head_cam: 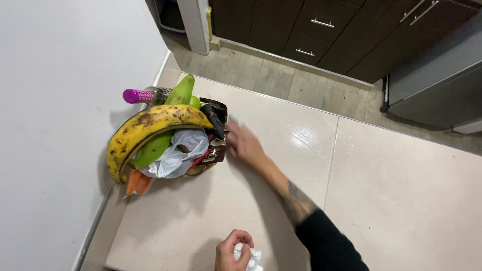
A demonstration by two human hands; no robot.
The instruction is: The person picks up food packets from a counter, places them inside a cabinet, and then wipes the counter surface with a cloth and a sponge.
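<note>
A crumpled white tissue (252, 259) is held at the near edge of the view in the left hand (232, 249), whose fingers (244, 237) are curled shut around it; the tissue's lower part is cut off by the frame. The right hand (244, 144) is stretched out further off, blurred by motion, so that whether its fingers are spread or closed cannot be told; it lies just beside, perhaps touching, a heaped fruit bowl (203, 168) at the left. Little of the bowl itself is seen, buried under its load: a large yellow banana (145, 128) with brown spots, a smooth green plantain (168, 125), a crinkled translucent plastic bag (178, 153), something orange (136, 182) and dark wrappers that are hard to make out. A bottle with a pink cap (134, 96) is partly hidden behind the fruit. Everything rests on a glossy cream surface (391, 190) against a white wall (60, 75); dark cabinets (311, 30) with metal handles stand at the far side.
</note>
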